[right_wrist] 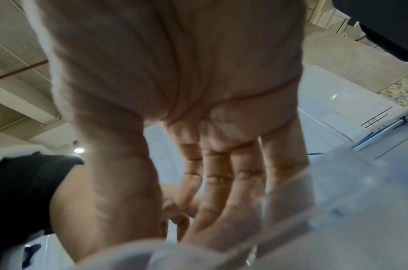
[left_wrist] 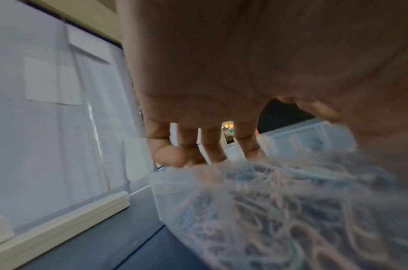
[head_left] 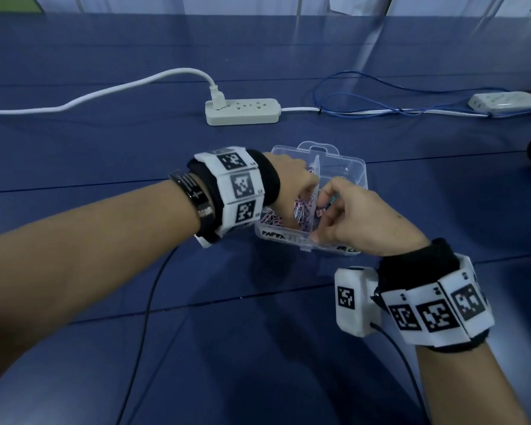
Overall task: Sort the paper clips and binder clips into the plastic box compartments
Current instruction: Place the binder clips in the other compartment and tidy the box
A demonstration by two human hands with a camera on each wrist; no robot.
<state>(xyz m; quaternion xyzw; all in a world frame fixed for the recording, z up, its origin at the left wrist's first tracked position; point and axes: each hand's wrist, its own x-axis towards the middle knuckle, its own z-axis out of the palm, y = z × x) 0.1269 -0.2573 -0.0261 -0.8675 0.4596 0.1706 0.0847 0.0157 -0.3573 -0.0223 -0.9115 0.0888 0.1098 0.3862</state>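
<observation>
Your left hand (head_left: 292,182) reaches with straight fingers into the paper clips (head_left: 301,214) at frame centre; right hand (head_left: 353,219) curls over the box (head_left: 347,167). Tangled clips may spill across the divider.

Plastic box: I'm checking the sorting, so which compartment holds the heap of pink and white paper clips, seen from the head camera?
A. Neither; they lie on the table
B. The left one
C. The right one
B: the paper clips are heaped left of the divider in the plastic box, under the left hand.
</observation>
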